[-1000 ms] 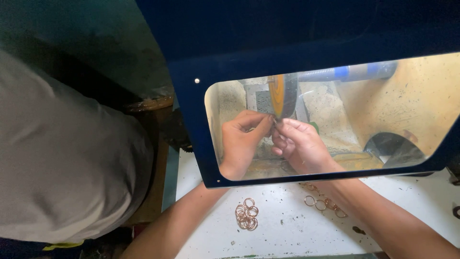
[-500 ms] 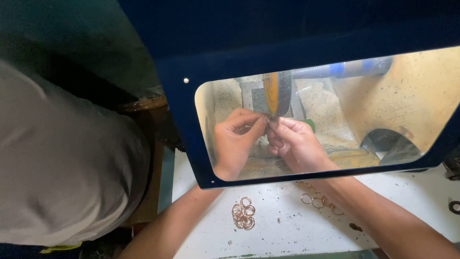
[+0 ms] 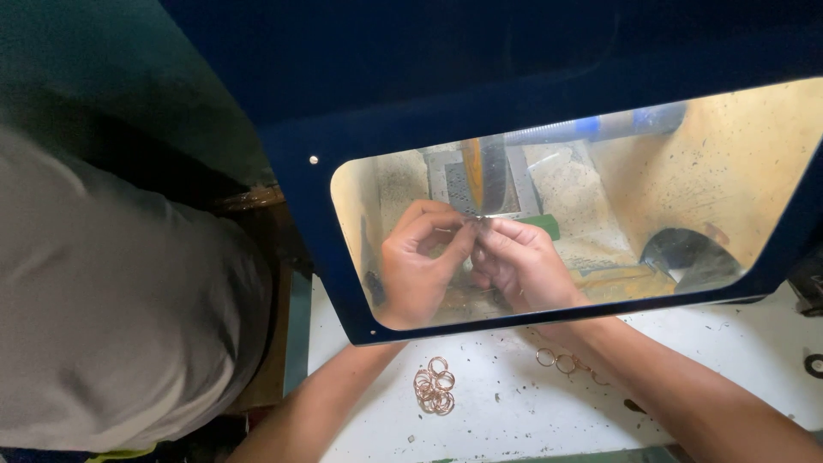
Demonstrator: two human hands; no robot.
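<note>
- Left hand (image 3: 417, 266), right hand (image 3: 519, 261): fingertips pinched together on a small metal piece (image 3: 477, 221), behind clear plastic shield (image 3: 729, 171).
- Thin copper rings (image 3: 434, 387): loose pile, speckled white bench (image 3: 514, 411).

We see no packages, labels, signs or screens here, only unmarked surfaces around our hands, with nothing printed or displayed anywhere in view.

left arm: bare forearm comes up from below, angled right toward the hand
left hand (image 3: 418, 267): palm away, fingers curled, thumb and forefinger pinched at the tips
right arm: bare forearm enters from lower right, angled up-left
right hand (image 3: 520, 264): knuckles up, fingers bent, tips pinched together
spacing: fingertips of both hands meet, pinches touching
</note>
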